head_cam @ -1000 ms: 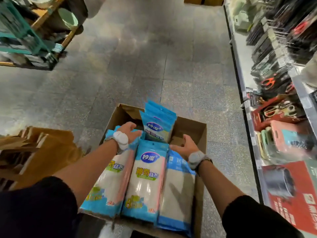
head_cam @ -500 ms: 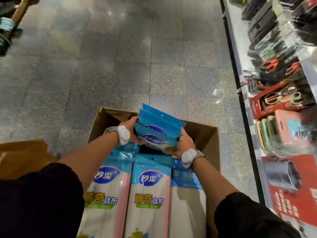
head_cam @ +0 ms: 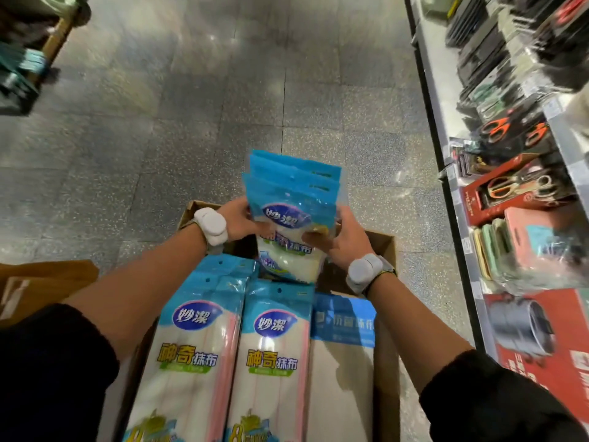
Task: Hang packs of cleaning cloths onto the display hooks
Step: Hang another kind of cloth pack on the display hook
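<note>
A bundle of small blue-topped cloth packs (head_cam: 291,215) is held upright above the far end of a cardboard box (head_cam: 384,371). My left hand (head_cam: 239,222) grips the bundle's left side and my right hand (head_cam: 342,242) grips its right side, fingers curled round the packs. Long cloth packs (head_cam: 271,362) with blue headers and pink edges lie side by side in the box below my forearms. No display hooks for the cloths show in this view.
A shelf unit (head_cam: 446,129) runs along the right, holding scissors in red boxes (head_cam: 516,186), a red carton (head_cam: 548,339) and dark goods. Flattened brown cardboard (head_cam: 41,285) lies at the left. A wooden rack (head_cam: 32,59) stands at the far left. Grey tiled floor (head_cam: 191,106) stretches ahead.
Both hands closed on the small packs and raised them out of the box, tipping them upright. The view has drawn closer to the box.
</note>
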`<state>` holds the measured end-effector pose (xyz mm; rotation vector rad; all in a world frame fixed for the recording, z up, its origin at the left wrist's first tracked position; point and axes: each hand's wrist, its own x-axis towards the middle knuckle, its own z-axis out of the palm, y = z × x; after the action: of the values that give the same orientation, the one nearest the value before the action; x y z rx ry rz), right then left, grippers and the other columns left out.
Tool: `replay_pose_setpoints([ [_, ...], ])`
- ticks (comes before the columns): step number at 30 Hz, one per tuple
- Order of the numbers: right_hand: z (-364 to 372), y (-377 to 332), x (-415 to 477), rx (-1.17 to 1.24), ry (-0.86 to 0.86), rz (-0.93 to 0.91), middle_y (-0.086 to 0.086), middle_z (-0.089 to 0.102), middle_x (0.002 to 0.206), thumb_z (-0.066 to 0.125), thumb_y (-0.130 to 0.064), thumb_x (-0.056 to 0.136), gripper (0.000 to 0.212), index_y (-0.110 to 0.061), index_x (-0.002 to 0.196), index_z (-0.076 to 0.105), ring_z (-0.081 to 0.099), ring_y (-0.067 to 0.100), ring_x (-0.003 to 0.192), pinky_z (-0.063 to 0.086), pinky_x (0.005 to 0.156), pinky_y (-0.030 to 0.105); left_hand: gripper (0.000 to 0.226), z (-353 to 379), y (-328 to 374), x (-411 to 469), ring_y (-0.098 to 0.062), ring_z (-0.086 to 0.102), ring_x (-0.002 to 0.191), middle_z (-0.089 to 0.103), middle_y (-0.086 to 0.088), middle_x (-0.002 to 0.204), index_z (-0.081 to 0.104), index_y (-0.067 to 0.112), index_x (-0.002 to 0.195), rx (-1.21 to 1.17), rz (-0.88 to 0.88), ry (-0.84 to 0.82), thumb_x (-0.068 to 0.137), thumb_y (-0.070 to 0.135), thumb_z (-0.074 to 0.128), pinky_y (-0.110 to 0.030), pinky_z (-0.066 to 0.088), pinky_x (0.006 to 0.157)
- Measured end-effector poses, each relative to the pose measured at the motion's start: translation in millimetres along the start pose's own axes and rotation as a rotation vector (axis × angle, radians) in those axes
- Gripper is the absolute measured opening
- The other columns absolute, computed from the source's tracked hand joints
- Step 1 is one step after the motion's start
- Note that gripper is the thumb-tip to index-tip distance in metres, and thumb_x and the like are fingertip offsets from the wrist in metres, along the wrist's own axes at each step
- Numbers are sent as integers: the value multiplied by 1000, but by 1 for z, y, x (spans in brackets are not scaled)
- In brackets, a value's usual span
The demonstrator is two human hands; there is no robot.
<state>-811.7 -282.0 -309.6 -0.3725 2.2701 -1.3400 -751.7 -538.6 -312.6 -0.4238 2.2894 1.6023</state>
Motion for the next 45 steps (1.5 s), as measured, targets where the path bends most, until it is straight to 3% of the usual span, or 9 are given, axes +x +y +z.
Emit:
replay_pose_setpoints([
  [3,-23,-42,-7,103,47,-85,-2,68,120,89,-46,66,75,-19,126,52,66,12,109,56,94,44,46,-14,46,-21,-19,66,112,72,4,115,66,27,118,-111,23,38,78,11,84,-46,52,105],
  [8,-58,-113,-44,243,119,-186,-3,70,114,87,-40,70,67,-18,124,52,68,10,102,56,88,31,74,-19,119,-80,-30,67,117,71,-6,126,59,18,133,-321,60,110,70,39,91,-54,53,101],
  [13,-80,-162,-91,447,124,-210,1,73,107,81,-29,80,55,-8,123,54,72,6,94,58,81,26,25,5,172,-147,-18,75,84,79,-4,96,68,12,110,-507,119,261,92,29,72,-35,60,76],
  [16,-87,-166,-127,612,4,-128,6,76,106,79,-38,74,57,-9,119,61,74,20,95,60,85,41,53,35,180,-204,-33,70,105,72,-16,119,70,12,118,-713,5,284,85,55,71,-50,55,92],
  [19,-77,-151,-150,758,-228,27,17,72,117,75,-38,80,53,-12,124,66,69,38,108,53,96,60,69,63,168,-243,-39,56,124,59,-17,135,68,20,127,-871,-2,325,76,66,69,-54,43,104],
  [25,-42,-118,-206,712,-549,336,18,70,122,69,-50,83,56,-20,130,64,65,41,115,48,100,63,65,128,135,-328,-38,64,120,66,-19,132,58,17,140,-1053,-119,377,96,63,46,-49,51,102],
  [35,38,-123,-273,426,-634,344,15,76,105,75,-57,76,53,-23,116,68,73,39,99,55,91,60,59,168,87,-444,-34,77,76,78,-18,94,81,15,87,-1231,-287,618,97,62,47,-49,52,89],
  [40,85,-138,-311,443,-647,366,17,77,102,70,-40,86,37,-20,117,68,73,39,99,55,90,62,60,172,45,-505,-35,69,108,71,-16,122,74,22,117,-1302,-192,683,88,70,54,-52,47,105],
  [45,139,-160,-374,418,-792,360,16,76,108,67,-45,88,41,-21,121,67,71,38,105,54,94,60,51,181,4,-581,-32,75,93,76,-17,111,78,18,107,-1345,-228,804,93,60,53,-48,55,95],
])
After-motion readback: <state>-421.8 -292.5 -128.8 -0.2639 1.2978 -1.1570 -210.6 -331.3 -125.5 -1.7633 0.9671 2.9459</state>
